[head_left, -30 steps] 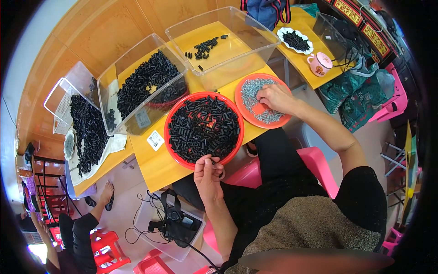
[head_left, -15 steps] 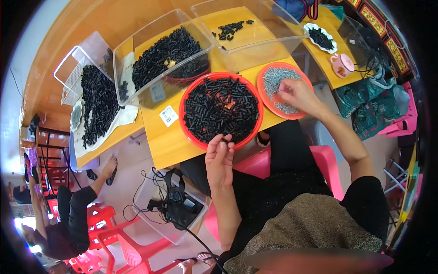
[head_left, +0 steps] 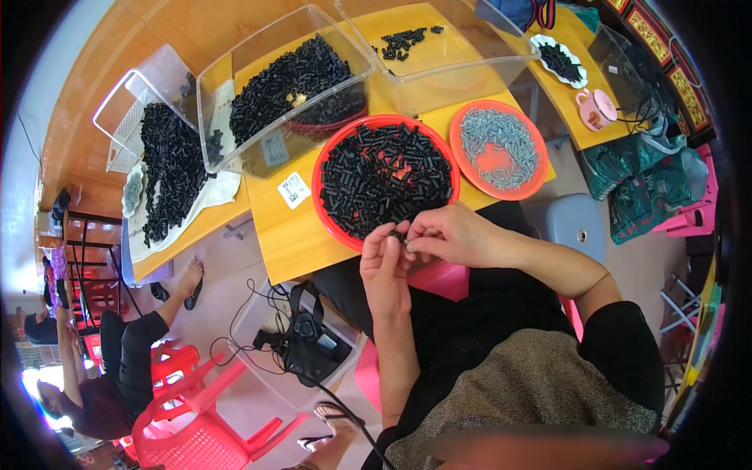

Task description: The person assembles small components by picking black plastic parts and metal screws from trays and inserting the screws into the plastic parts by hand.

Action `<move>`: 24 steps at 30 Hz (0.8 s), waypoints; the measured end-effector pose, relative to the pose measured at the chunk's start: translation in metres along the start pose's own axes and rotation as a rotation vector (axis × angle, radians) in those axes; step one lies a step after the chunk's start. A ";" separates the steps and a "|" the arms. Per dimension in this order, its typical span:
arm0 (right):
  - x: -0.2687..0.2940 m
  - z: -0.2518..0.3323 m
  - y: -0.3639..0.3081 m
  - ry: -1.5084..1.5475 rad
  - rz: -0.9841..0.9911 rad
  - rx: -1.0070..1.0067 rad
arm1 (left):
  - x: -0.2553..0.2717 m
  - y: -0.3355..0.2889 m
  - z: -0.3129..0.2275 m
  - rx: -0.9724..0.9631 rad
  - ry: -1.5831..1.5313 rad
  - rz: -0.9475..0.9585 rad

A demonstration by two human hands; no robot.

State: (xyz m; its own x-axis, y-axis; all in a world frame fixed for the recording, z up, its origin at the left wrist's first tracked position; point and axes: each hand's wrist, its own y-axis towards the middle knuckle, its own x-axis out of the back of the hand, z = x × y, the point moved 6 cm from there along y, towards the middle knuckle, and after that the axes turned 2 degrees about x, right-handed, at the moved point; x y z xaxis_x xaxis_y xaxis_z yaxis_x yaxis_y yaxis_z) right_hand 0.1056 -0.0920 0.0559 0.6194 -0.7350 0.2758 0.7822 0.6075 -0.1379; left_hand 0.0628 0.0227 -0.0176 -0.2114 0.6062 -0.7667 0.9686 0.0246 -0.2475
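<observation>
My left hand (head_left: 384,262) and my right hand (head_left: 448,235) meet just below the near rim of a big red tray (head_left: 329,215) heaped with short black plastic pieces (head_left: 384,176). Between the fingertips of both hands sits one small black piece (head_left: 398,235). Whether the right fingers also pinch a small metal part is too small to tell. To the right stands a smaller red plate (head_left: 540,178) filled with small silvery metal parts (head_left: 497,139).
Clear plastic bins (head_left: 235,149) with more black pieces stand behind on the yellow table (head_left: 290,235). A white dish (head_left: 558,61) and a pink mug (head_left: 597,108) are far right. A person sits on a red chair (head_left: 196,407) at lower left. A black device with cables (head_left: 309,345) lies on the floor.
My right hand has left the plate of metal parts and come to my left hand at the tray's near rim. The view has shifted a little.
</observation>
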 end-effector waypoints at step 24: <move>-0.006 -0.012 -0.007 -0.003 -0.266 0.080 | -0.010 -0.003 0.005 -0.022 -0.071 0.031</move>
State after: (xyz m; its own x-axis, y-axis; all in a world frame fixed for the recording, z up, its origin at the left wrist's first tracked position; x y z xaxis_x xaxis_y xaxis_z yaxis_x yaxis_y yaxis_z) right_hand 0.0968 -0.0955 0.0442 0.3927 -0.8710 0.2953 0.9096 0.4152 0.0151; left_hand 0.0615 0.0130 -0.0122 -0.1889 0.5494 -0.8139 0.9773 0.0242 -0.2105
